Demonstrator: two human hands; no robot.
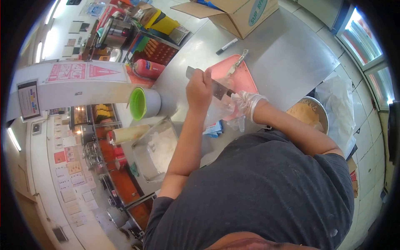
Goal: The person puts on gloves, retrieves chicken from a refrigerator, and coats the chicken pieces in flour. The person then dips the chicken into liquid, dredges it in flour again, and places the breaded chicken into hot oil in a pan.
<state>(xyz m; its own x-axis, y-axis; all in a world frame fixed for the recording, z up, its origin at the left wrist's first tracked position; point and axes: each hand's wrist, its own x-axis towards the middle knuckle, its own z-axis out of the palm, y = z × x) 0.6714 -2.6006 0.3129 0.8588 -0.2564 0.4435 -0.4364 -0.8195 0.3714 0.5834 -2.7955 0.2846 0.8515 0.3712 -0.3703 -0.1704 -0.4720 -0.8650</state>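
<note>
My left hand [199, 88], bare, is closed around a long, flat, grey tool with a dark dotted part [220, 89], perhaps a knife or scraper. Its far end sticks out past my knuckles. My right hand [250, 104] wears a clear plastic glove, and its fingers are closed at the tool's lower end. Both hands are above the near side of a pink tray [245, 79]. On the tray's far edge lies a narrow, silvery tool [238, 62] whose kind I cannot make out. Clear plastic film [218, 109] shows below the hands.
A marker [226, 46] and a cardboard box [237, 21] are on the steel table [291, 54]. To the left stand a white bucket with a green basket [139, 103] and a metal pan with white powder [160, 146]. A bowl of tan material [308, 113] is at right.
</note>
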